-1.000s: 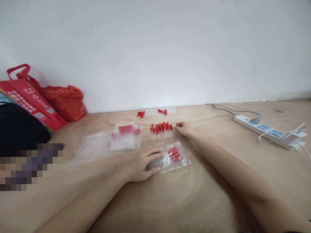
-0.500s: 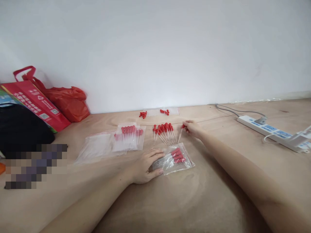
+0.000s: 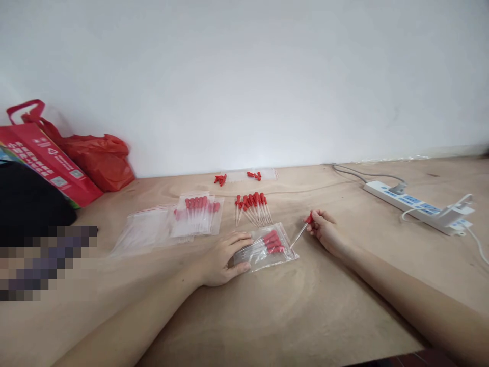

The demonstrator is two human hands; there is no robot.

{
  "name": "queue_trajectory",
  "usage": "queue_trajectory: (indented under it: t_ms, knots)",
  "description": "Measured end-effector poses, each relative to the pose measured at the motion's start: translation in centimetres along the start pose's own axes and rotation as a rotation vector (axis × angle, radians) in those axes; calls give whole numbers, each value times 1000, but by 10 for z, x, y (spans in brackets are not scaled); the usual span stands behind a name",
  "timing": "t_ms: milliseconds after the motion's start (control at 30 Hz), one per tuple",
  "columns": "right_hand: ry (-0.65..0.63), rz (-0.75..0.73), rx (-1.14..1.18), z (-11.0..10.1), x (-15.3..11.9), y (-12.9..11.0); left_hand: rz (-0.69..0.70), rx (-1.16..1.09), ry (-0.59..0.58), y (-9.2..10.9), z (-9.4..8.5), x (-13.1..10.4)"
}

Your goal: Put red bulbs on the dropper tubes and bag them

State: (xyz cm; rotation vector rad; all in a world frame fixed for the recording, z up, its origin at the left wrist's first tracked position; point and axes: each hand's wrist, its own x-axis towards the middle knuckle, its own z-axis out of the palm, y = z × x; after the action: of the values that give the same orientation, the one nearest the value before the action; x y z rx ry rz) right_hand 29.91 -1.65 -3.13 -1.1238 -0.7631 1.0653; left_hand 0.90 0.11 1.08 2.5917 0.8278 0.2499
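Observation:
My right hand (image 3: 323, 230) pinches a glass dropper (image 3: 301, 234) by its red rubber bulb, with the tip slanting down to the left, close to the right end of a clear zip bag (image 3: 254, 264). Several red-bulbed droppers lie inside this bag. My left hand (image 3: 227, 257) holds the bag's left end against the table, thumb on the near side and fingers on the far side. Behind the bag, a row of loose droppers (image 3: 254, 208) fans out with bulbs pointing away from me.
Filled dropper bags (image 3: 196, 216) overlap flat zip bags (image 3: 143, 229) at left. Loose red bulbs (image 3: 220, 180) lie by another clear bag (image 3: 269, 174) near the wall. A power strip (image 3: 416, 206) stands at right; red bags (image 3: 103, 160) and a black item (image 3: 32, 204) sit far left.
My right hand has moved right and toward me, carrying a dropper away from the loose row. My left hand stays on the bag. The view has shifted slightly.

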Motion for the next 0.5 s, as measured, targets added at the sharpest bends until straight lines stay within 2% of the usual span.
queue_trajectory:
  t_ms: [100, 300, 500]
  knots:
    - [-2, -5, 5, 1, -1, -2, 14, 10, 5, 0, 0, 0]
    - [142, -130, 5, -9, 8, -3, 28, 4, 17, -2, 2, 0]
    - [58, -31, 27, -2, -2, 0, 43, 9, 23, -4, 3, 0]
